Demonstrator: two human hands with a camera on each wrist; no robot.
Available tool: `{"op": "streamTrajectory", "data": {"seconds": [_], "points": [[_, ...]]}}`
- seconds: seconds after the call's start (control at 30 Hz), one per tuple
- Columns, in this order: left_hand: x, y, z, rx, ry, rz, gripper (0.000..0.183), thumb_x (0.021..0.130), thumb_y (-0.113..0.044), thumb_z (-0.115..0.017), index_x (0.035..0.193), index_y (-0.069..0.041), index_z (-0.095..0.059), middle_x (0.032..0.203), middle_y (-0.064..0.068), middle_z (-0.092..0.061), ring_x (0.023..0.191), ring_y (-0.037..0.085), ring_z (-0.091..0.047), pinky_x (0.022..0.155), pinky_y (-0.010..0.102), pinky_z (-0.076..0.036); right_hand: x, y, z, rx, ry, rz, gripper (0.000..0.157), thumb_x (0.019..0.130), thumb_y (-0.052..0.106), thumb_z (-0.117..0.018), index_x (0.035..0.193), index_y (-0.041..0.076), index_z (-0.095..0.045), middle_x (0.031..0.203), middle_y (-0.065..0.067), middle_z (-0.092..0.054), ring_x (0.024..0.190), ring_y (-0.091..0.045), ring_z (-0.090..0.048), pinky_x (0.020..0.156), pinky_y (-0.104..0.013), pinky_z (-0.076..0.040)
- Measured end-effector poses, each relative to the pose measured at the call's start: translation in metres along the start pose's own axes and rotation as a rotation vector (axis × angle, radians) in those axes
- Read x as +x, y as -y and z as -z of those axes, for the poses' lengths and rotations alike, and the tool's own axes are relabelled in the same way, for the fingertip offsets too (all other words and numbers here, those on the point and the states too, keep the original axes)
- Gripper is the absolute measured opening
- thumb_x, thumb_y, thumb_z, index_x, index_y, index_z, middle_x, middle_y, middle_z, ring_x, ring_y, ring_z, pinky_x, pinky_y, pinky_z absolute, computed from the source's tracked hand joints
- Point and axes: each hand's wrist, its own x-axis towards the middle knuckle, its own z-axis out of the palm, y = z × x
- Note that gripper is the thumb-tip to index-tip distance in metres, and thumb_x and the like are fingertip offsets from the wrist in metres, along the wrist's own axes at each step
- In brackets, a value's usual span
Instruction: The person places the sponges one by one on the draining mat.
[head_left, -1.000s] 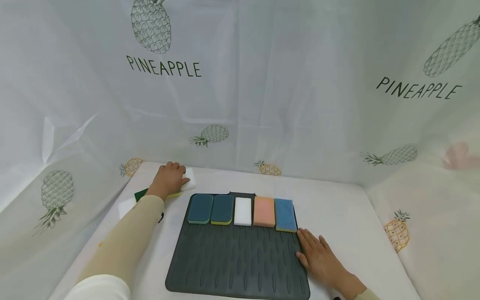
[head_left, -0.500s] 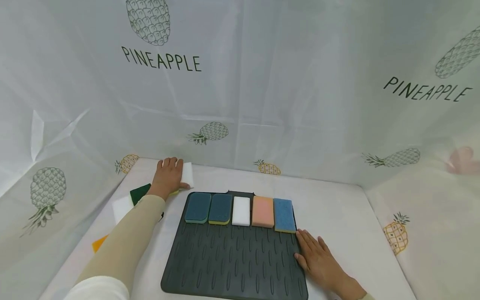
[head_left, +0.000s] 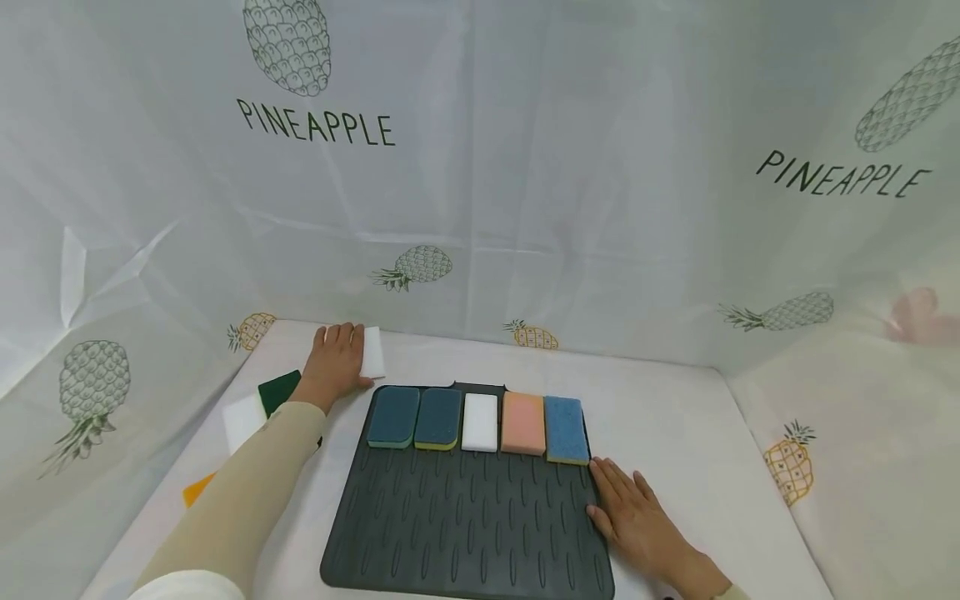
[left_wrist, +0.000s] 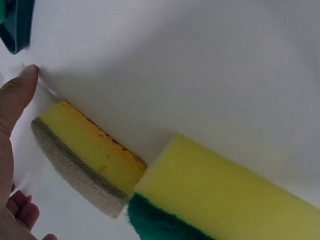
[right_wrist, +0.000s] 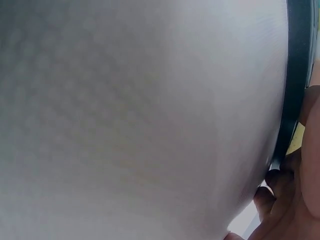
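Observation:
My left hand [head_left: 333, 360] reaches to the far left of the table, fingers extended, beside a thin white sponge [head_left: 372, 353]. Its thumb lies near the sponge's front end. In the left wrist view, a yellow sponge with a grey scouring side [left_wrist: 90, 155] and a larger yellow-and-green sponge [left_wrist: 225, 190] lie by this hand. My right hand [head_left: 637, 521] rests flat, fingertips at the right edge of a dark ridged mat [head_left: 472, 525]. Along the mat's far edge stand two dark blue-green sponges [head_left: 393, 415], a white one [head_left: 480, 421], a pink one [head_left: 523, 422] and a blue one [head_left: 566, 427].
Left of the mat, partly behind my left forearm, lie a dark green scouring pad [head_left: 277, 390], a white piece [head_left: 242, 421] and an orange piece [head_left: 197, 488]. A pineapple-print curtain [head_left: 585, 208] hangs behind and beside the white table [head_left: 660, 408].
My left hand's fingers have straightened from a more curled pose, and the white sponge beside them has turned a little more upright. The right hand stays at the mat's edge.

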Motion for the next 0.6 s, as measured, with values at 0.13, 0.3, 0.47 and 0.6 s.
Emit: {"op": "streamTrajectory", "data": {"seconds": [0.13,0.3,0.47,0.6], "points": [[0.002,-0.002,0.0,-0.008,0.0,0.018,0.116,0.078,-0.048,-0.094,0.154,0.015,-0.033,0.148,0.034,-0.046,0.137,0.051,-0.043,0.12,0.068,-0.031,-0.002,-0.001,0.0,-0.01,-0.015,0.004,0.065,0.108,0.038,-0.06,0.159,0.002,-0.044,0.164,-0.016,-0.046,0.151,-0.035,-0.046,0.117,-0.064,-0.038],[0.007,-0.002,0.004,-0.033,-0.001,0.033,0.114,0.078,-0.049,-0.093,0.15,0.016,-0.034,0.145,0.036,-0.044,0.135,0.052,-0.042,0.119,0.069,-0.031,0.0,-0.002,0.001,-0.034,-0.01,0.027,0.065,0.108,0.038,-0.059,0.159,0.0,-0.043,0.164,-0.018,-0.046,0.15,-0.037,-0.046,0.117,-0.066,-0.039],[0.002,-0.003,0.013,-0.059,-0.081,0.006,0.113,0.077,-0.048,-0.094,0.149,0.016,-0.035,0.143,0.036,-0.044,0.134,0.053,-0.043,0.116,0.068,-0.034,0.001,-0.004,0.0,-0.053,0.039,0.018,0.068,0.11,0.044,-0.053,0.162,0.002,-0.04,0.167,-0.016,-0.041,0.154,-0.036,-0.041,0.12,-0.066,-0.035],[-0.012,-0.008,0.022,-0.074,-0.12,-0.028,0.115,0.076,-0.045,-0.095,0.15,0.018,-0.034,0.146,0.037,-0.045,0.137,0.053,-0.044,0.119,0.067,-0.035,0.003,-0.007,0.001,-0.062,0.049,0.029,0.071,0.11,0.049,-0.051,0.161,0.001,-0.04,0.167,-0.017,-0.041,0.154,-0.037,-0.04,0.121,-0.067,-0.033]]}}
